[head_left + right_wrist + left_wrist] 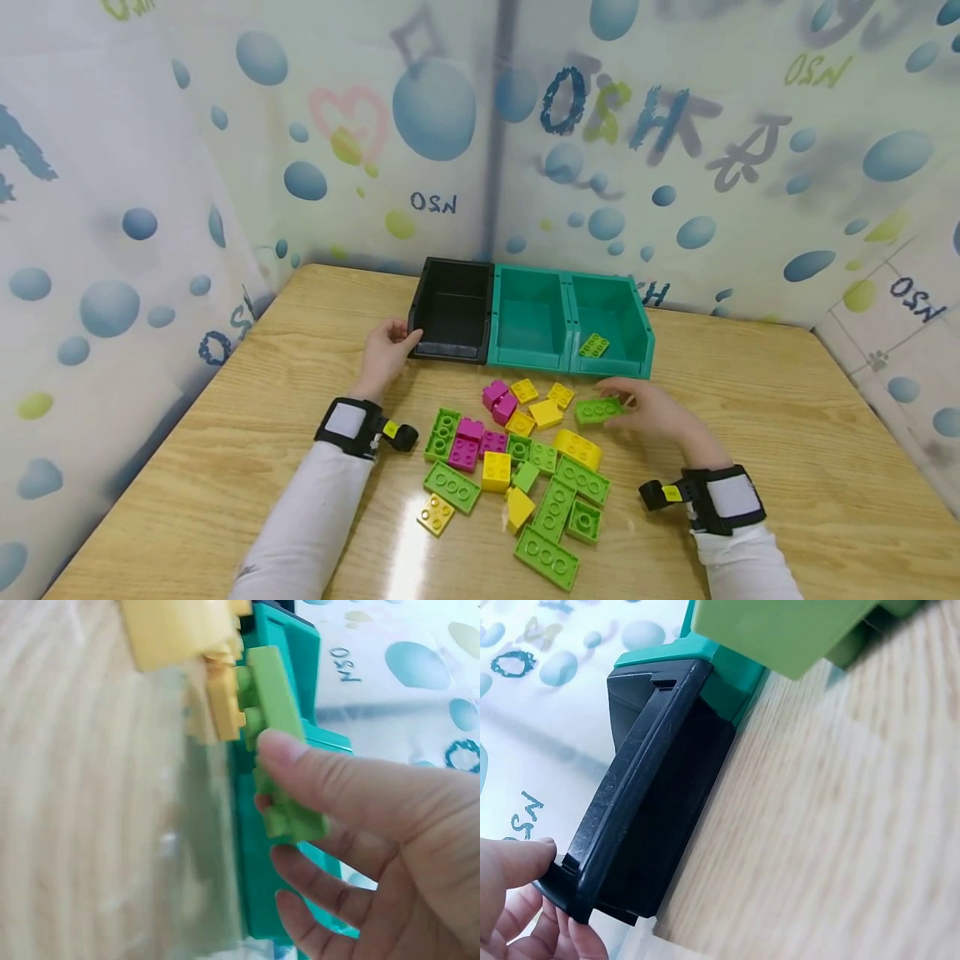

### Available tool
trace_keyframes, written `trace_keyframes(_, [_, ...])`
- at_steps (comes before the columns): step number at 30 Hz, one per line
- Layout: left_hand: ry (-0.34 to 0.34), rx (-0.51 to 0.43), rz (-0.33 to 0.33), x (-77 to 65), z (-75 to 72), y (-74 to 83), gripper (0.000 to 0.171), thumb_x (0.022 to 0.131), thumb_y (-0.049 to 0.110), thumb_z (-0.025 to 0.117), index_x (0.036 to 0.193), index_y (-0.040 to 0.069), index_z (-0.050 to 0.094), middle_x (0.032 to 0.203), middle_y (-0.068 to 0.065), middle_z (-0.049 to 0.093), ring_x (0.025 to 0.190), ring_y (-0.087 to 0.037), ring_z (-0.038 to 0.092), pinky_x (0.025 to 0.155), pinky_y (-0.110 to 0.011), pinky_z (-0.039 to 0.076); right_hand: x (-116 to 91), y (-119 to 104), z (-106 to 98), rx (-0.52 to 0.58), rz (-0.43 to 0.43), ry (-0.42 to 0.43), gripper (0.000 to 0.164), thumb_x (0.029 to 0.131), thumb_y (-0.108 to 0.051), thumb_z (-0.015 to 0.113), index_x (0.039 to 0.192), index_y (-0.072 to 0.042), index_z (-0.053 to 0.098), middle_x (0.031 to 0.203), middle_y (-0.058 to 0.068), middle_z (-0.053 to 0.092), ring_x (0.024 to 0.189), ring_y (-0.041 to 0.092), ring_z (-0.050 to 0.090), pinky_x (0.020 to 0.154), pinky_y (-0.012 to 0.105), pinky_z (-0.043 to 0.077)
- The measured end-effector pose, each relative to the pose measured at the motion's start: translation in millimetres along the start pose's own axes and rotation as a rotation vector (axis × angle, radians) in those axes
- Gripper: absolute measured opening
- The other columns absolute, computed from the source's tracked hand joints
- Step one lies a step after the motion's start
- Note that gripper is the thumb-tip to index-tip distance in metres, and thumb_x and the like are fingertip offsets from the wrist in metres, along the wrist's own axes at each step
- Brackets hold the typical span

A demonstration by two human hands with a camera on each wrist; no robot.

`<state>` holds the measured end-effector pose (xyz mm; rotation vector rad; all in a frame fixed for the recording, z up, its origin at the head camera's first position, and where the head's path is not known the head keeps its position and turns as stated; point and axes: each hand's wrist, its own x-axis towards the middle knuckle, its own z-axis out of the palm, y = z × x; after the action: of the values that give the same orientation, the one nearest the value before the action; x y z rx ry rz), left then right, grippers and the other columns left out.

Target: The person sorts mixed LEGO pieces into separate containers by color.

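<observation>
My left hand [384,357] grips the front left corner of a black bin [453,348], thumb on top of the rim and fingers curled beneath it in the left wrist view. My right hand [654,408] pinches a long green building brick [277,705] between thumb and fingers, just in front of the right teal bin [647,368]. Inside that bin lies another green brick [594,345]. Near the held brick are a small yellow brick [560,395] and a larger yellow brick [547,413].
The middle teal bin [528,357] stands between the black one and the right teal one. Loose bricks lie in front: magenta [463,453], green [546,558] and yellow [496,472]. A patterned cloth [442,108] hangs behind the wooden table [247,433].
</observation>
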<state>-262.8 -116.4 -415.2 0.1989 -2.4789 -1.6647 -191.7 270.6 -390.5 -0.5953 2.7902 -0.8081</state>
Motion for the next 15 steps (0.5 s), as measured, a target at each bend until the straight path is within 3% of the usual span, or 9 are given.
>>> trace_keyframes(5, [-0.006,-0.002,-0.008,-0.6,0.0,0.1,0.022,0.092,0.017,0.061,0.103,-0.002,0.056,0.096,-0.012,0.052,0.090,-0.023,0.047,0.073,-0.028,0.038,-5,-2,-8,-0.014,0.016,0.105,0.035,0.083,-0.013,0.072,0.114,0.000,0.063,0.109,0.016,0.063,0.091,0.025,0.052,0.081,0.043,0.048])
trace_keyframes(15, [-0.007,-0.009,-0.009,-0.9,-1.9,-3.8,0.023,0.092,0.019,0.062,0.102,0.000,0.056,0.095,-0.010,0.052,0.088,-0.022,0.047,0.072,-0.027,0.039,4,-10,-19,-0.003,0.095,0.317,0.039,0.087,-0.012,0.067,0.121,0.004,0.057,0.115,0.025,0.058,0.099,0.037,0.055,0.086,0.052,0.047])
